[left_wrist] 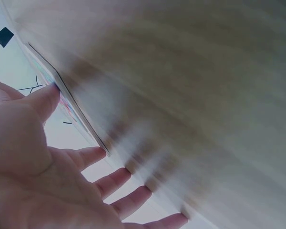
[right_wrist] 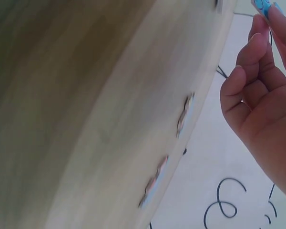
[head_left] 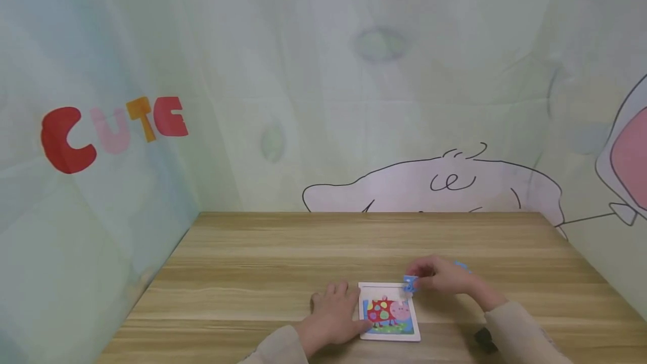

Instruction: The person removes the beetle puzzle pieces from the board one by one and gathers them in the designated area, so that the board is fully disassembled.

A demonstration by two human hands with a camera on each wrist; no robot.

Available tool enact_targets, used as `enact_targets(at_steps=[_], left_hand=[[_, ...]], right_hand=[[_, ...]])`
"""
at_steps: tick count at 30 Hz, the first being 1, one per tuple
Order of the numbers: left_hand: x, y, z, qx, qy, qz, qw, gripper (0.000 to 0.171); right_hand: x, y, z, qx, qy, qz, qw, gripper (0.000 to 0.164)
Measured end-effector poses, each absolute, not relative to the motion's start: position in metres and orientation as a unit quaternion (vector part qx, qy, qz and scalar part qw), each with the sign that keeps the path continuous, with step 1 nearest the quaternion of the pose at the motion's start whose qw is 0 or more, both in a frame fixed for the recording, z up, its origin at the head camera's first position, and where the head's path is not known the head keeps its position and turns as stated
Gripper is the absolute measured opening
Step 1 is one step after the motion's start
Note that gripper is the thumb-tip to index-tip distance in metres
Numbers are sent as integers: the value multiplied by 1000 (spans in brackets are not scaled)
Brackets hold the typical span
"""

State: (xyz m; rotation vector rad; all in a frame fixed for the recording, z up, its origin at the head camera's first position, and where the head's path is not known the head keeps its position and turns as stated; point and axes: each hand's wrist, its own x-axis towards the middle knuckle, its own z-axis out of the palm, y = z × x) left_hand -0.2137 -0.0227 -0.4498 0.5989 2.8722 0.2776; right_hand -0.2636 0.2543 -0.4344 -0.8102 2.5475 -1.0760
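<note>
A white-framed jigsaw puzzle [head_left: 379, 291] lies flat on the table; its lower part shows a pink-faced, red spotted animal, and its upper part is bare white. My left hand [head_left: 333, 316] rests at its left side, fingers spread on the wood. The left thumb [left_wrist: 45, 100] presses on the puzzle's edge in the left wrist view. Over the puzzle's upper right corner, my right hand [head_left: 445, 277] pinches a blue puzzle piece [head_left: 409, 284] between thumb and fingers. That piece is partly cut off at the top of the right wrist view.
Two loose puzzle pieces, one nearer [right_wrist: 154, 182] and one farther [right_wrist: 185, 114], lie on the table in the right wrist view. A blue piece [head_left: 462, 266] shows behind my right hand. A small black object [head_left: 485, 340] sits by the right sleeve. A printed curtain [head_left: 283, 100] surrounds the table.
</note>
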Motion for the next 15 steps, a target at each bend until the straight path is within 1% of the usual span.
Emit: enact_targets(at_steps=[6,15], left_hand=[[-214,-24,-451,204,970,91,94,76],[-213,-23,-448,203,970,96,95,76]], right_hand=[[-263,273,-427,-255,891,-357,117,17],[-262,310,-419,-208,915,-336,75,22]])
